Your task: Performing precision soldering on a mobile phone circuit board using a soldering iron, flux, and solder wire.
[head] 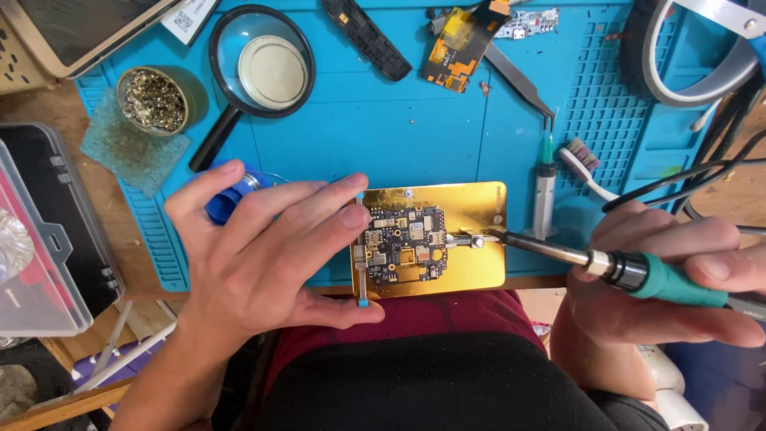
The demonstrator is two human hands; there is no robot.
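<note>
A small dark circuit board (403, 243) sits clamped on a gold-coloured holder plate (463, 207) at the near edge of a blue work mat (399, 136). My left hand (263, 247) lies flat beside the plate, its fingertips and thumb resting on the plate's left clamp bar (361, 263). My right hand (678, 279) grips a soldering iron (638, 273) with a green handle. Its metal tip (491, 235) points left and rests near the board's right edge, by a small clamp.
On the mat lie a magnifying glass (263, 72), a tin of brass wool (152, 100), tweezers (519, 80), a flex-cable part (459, 44), a syringe (545, 195) and a toothbrush (586, 168). A plastic case (40, 239) stands left. Black cables (702, 175) run right.
</note>
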